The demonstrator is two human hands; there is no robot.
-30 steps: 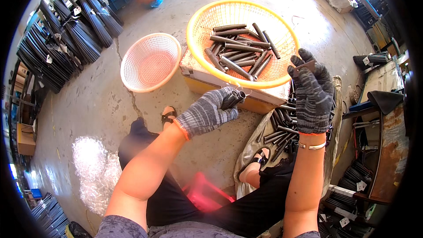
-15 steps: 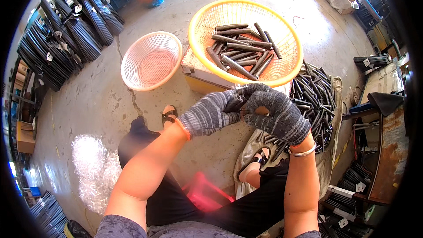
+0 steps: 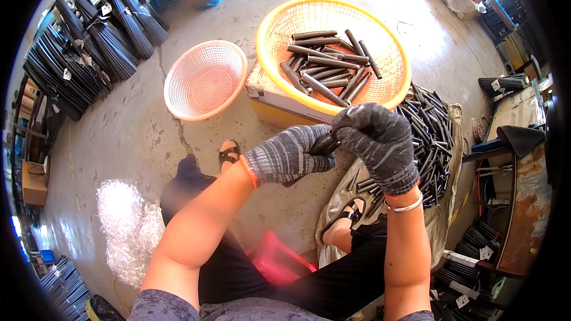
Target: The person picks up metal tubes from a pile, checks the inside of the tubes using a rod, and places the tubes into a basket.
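Note:
My left hand (image 3: 288,154), in a grey striped knit glove, is closed around a short black tube (image 3: 323,144). The tube's end sticks out toward my right hand (image 3: 380,148), which wears a matching glove. Its fingers are curled together at that end; whatever they pinch is hidden. Both hands are in front of a large yellow plastic basket (image 3: 385,41) holding several loose black tubes (image 3: 333,62). To the right, a big heap of similar black tubes (image 3: 429,137) lies on a pale woven sheet (image 3: 454,154).
The yellow basket rests on a cardboard box (image 3: 279,110). A smaller pale pink basket (image 3: 205,80) stands on the floor to its left. Clear plastic wrap (image 3: 128,226) lies beside my left leg. Bundles of long black rods (image 3: 65,77) lean at the far left. A rusty-topped bench (image 3: 526,202) stands at right.
My right hand has turned and risen slightly, drawing back from the left, and its finger loop has closed up. The left hand still grips the tube, which now shows more plainly.

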